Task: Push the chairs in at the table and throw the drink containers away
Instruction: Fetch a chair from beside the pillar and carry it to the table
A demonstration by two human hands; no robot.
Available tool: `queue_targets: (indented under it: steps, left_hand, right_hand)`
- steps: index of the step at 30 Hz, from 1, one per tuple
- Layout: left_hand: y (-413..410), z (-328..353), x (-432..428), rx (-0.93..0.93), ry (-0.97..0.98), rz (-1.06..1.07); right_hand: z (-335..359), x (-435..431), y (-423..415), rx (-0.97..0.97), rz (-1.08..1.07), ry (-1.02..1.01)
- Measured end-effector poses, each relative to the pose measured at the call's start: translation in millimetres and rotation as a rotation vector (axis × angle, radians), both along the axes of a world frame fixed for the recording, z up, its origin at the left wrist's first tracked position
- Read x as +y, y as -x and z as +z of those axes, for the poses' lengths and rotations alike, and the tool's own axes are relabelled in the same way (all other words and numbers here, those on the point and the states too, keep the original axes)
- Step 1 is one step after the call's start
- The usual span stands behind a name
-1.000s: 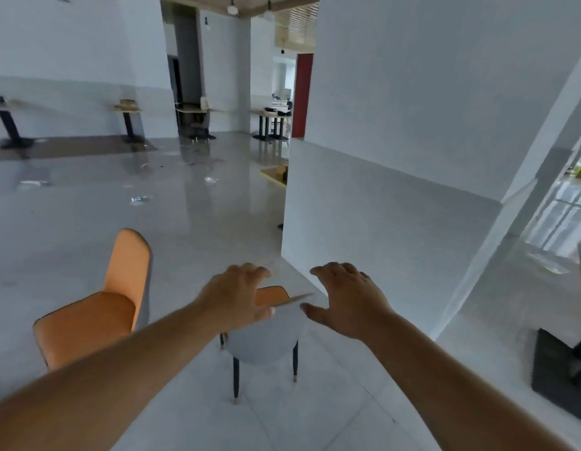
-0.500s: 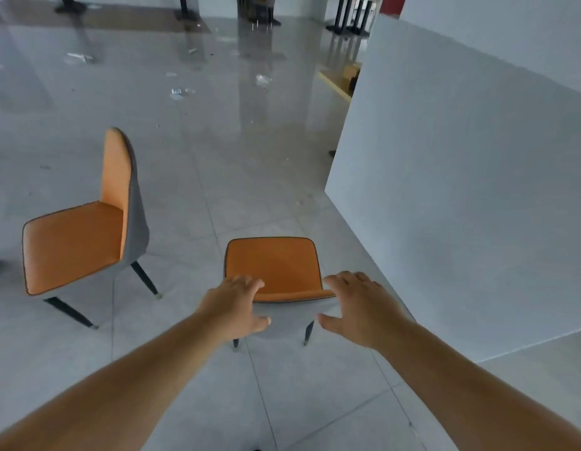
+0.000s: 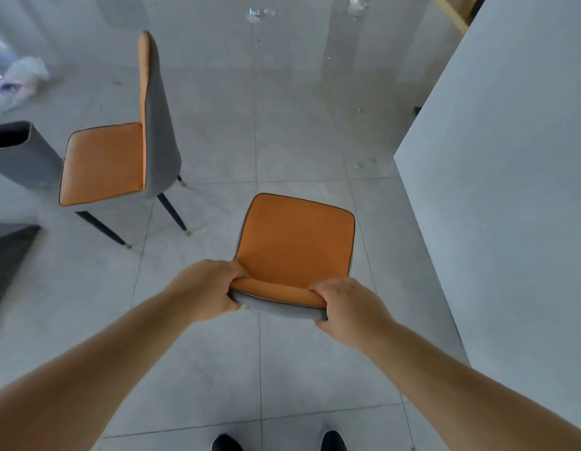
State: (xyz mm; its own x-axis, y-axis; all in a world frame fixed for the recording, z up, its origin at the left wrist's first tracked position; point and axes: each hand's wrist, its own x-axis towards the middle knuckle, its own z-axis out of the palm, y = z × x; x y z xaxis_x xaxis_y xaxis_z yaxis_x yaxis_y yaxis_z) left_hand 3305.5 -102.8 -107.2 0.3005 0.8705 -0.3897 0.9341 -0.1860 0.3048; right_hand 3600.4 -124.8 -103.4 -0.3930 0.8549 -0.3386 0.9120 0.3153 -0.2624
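An orange-seated chair with a grey back (image 3: 295,242) stands right in front of me on the tiled floor. My left hand (image 3: 206,288) grips the left end of its backrest top. My right hand (image 3: 346,304) grips the right end. A second orange and grey chair (image 3: 116,157) stands to the left, seen side-on, its seat facing left. Crumpled clear drink containers (image 3: 258,13) lie on the floor far ahead, with another (image 3: 356,4) further right.
A large white wall block (image 3: 497,190) runs close along the right. A grey chair back (image 3: 19,151) and a dark table edge (image 3: 6,249) show at the left edge. White crumpled bags (image 3: 17,79) lie at the far left. My shoes (image 3: 227,444) are at the bottom.
My view has tilted down toward the floor. Both hands went from hovering open over the backrest to closing on its top edge.
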Motion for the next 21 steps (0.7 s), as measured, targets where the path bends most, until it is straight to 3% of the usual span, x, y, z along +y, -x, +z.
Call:
queue_targets:
  steps: [10,21]
  left_hand:
    - [14.0,1.4,-36.0,0.028,-0.027,0.175]
    - [121.7,8.9,-187.8,0.055,0.054,0.663]
  right_hand:
    - [9.4,26.6,21.6,-0.030,0.143,-0.043]
    - [8.5,0.5,183.4,-0.042,0.610,-0.083]
